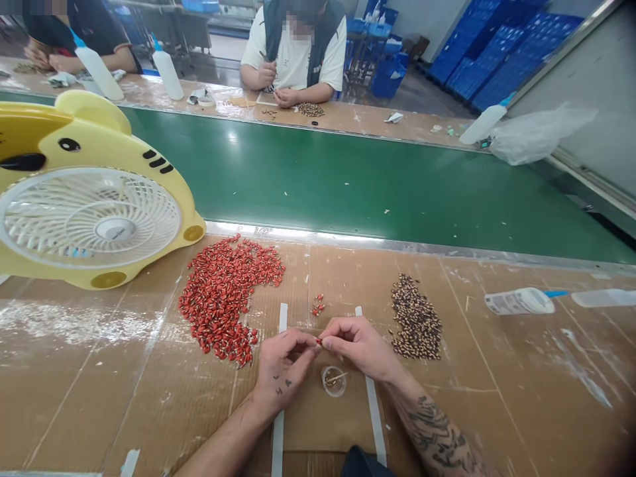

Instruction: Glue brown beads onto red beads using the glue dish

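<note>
Pinched between the fingertips of both our hands is one small red piece [318, 341], our left hand [282, 366] closing on its left end and our right hand [365, 348] on its right. On each side we press thumb and forefinger together, so the fingers cover most of the piece and only a speck of red shows where the tips meet; we cannot tell which way it faces. We hold it above the gap between two strips of white tape [373, 411], with both wrists coming in low from either side. Nearer to us than the grip, just below it in the view, stands a small clear cup [324, 384] with a thin stick [338, 377] lying across it. Beyond our fingertips, near but apart from them, lies a little cluster [318, 307] of loose red pieces. To the left of our left hand spreads the big red heap [223, 291], its near edge close to our knuckles; to the right, past our right hand, lies a heap of small dark and tan pieces [416, 321]. All of this rests on the brown cardboard [447, 411]. Farther right, a white bottle [519, 301] with a blue tip lies on its side. A yellow fan [186, 199] stands at the left, beside the red heap. Across the green belt [348, 185], a person [298, 59] in a white shirt and dark vest works over another small heap [311, 110].
</note>
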Demonstrator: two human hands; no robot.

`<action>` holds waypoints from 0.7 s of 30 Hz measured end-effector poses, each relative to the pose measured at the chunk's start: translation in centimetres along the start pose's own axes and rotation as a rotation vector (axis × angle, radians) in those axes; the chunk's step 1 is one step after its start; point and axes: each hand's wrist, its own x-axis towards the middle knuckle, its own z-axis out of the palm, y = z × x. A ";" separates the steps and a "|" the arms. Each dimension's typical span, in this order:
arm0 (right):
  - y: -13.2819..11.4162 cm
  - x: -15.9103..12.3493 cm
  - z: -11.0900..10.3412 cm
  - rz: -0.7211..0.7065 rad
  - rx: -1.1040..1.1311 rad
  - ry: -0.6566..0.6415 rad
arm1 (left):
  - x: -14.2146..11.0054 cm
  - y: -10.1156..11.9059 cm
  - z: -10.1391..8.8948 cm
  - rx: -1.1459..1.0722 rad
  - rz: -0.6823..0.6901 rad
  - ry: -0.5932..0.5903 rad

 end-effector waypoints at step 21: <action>0.3 -4.8 -3.0 -0.313 -0.399 -0.032 | 6.0 1.1 -4.0 0.685 0.140 -0.130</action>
